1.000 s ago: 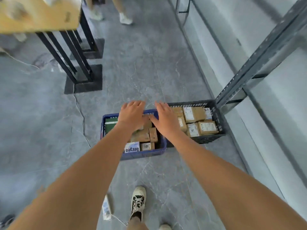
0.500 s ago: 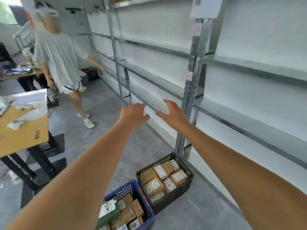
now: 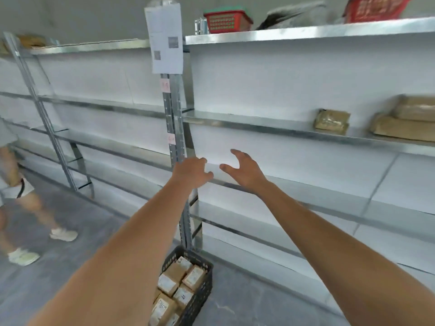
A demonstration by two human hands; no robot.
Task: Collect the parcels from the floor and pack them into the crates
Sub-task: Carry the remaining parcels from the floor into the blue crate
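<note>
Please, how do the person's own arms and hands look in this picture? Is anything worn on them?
Both arms are bare for all their visible length: no sleeve shows. The left hand and the right hand wear no gloves. I see no watch, bracelet or ring on the wrists or fingers, though the picture is a little blurred, so something very small could be missed.

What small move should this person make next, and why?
Probably look back down to the floor for another parcel: both hands, left and right, are held out with nothing in them, and the black crate below holds parcels.
</note>
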